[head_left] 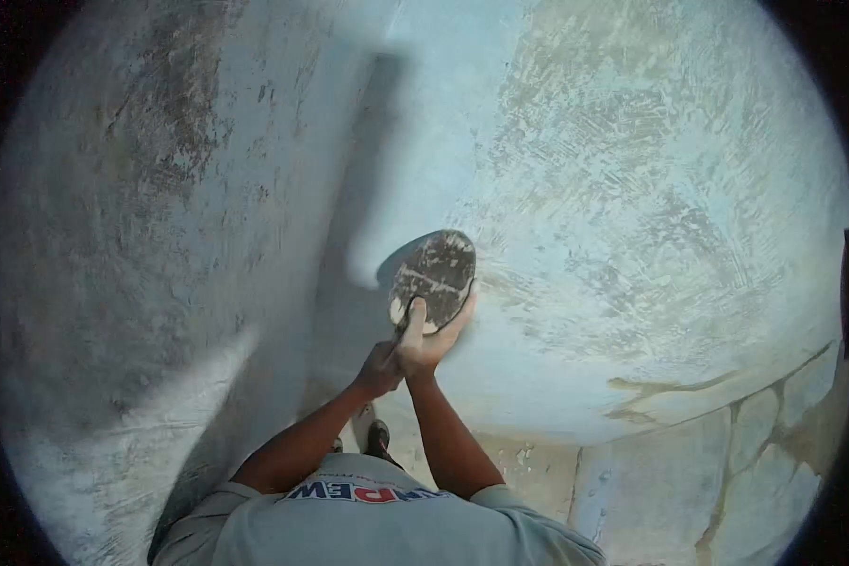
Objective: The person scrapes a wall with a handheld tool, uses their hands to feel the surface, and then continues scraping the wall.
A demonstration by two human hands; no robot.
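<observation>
A dark oval plate [439,269] with pale smears and a light line across it stands tilted up before the wall. My right hand [426,347] holds its lower part, the thumb on the near face and the fingers along the right edge. Just below and to the left, my left hand [379,370] is closed around what looks like a thin handle at the plate's lower end. The two hands touch or overlap at the wrists. The far side of the plate is hidden.
A pale blue, patchy wall [623,208] with rough grey-brown areas fills the right. Another stained surface [160,226] lies at left, with a dark shadow between. Below are cracked pale slabs [660,481], and a shoe [377,436] shows beneath the arms.
</observation>
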